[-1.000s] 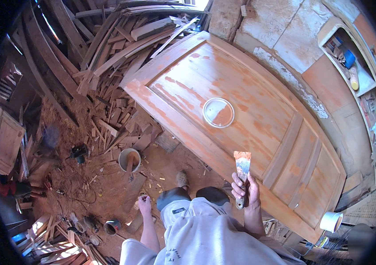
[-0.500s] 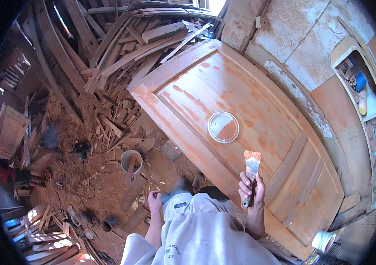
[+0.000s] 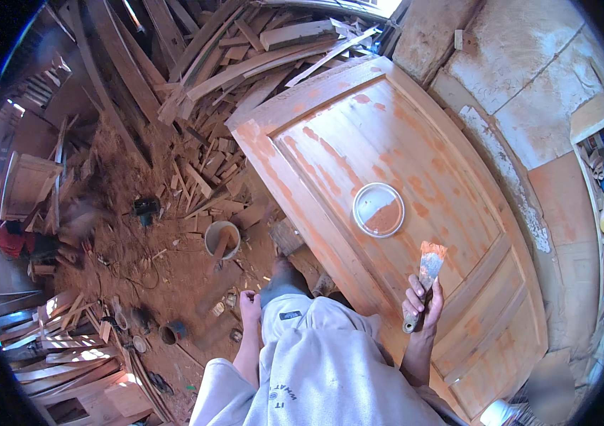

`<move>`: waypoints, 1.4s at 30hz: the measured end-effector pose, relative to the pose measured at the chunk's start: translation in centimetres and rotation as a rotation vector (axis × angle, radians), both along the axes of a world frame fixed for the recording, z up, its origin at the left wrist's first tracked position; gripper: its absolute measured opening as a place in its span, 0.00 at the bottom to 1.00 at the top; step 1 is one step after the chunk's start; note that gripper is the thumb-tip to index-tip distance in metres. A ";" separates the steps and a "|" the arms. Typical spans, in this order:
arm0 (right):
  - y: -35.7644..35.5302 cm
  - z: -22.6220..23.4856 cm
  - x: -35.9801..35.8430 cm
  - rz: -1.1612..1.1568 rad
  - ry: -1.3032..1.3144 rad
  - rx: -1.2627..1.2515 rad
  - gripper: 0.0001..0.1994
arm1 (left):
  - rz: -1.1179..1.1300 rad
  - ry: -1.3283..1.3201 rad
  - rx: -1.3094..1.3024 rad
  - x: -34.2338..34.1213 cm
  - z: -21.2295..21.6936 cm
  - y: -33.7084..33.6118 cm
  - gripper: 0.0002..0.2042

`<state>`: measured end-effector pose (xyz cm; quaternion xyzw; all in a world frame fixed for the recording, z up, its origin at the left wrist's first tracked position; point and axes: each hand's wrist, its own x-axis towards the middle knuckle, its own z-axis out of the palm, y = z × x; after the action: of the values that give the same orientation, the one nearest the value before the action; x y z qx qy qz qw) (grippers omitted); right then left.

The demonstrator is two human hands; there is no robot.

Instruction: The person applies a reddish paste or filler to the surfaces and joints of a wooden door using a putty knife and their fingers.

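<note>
My right hand (image 3: 424, 304) is wrapped round the handle of a putty knife (image 3: 430, 264), held upright above the lower part of a wooden door. Orange filler coats the tip of its blade. The panelled door (image 3: 330, 106) lies flat to my right, streaked with orange patches. On it rests a round white lid (image 3: 379, 210), with orange filler covering its lower right part. My left hand (image 3: 250, 307) hangs beside my body with its fingers curled in, and nothing shows in it.
A bucket (image 3: 222, 240) with orange-brown contents stands on the dusty floor left of the door. Scrap wood (image 3: 259, 64) is heaped at the far side. A shelf niche (image 3: 603, 177) holds tools at right. Someone in red (image 3: 14, 240) is at far left. A white tub (image 3: 498, 413) sits near right.
The whole view has shifted, so most of the door and floor appear farther right. My right hand still holds the putty knife raised. My left hand's fingers look more curled.
</note>
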<state>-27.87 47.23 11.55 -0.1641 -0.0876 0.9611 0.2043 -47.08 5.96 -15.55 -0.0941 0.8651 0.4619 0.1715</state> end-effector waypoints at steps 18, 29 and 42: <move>1.4 -0.5 -18.3 -0.167 -0.110 -0.058 0.17 | -0.136 -0.008 -0.149 -20.9 -1.5 0.6 0.08; 0.9 0.6 -32.2 -0.259 -0.200 -0.055 0.19 | -0.270 -0.020 -0.089 -37.5 -0.5 6.1 0.07; 0.6 1.4 -33.3 -0.538 -0.189 -0.060 0.18 | -0.459 -0.070 -0.225 -46.5 -3.9 13.1 0.10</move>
<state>-61.15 47.85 12.91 -0.2763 -0.0310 0.8549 0.4380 -93.54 19.05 -19.43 0.0703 0.9033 0.3080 0.2901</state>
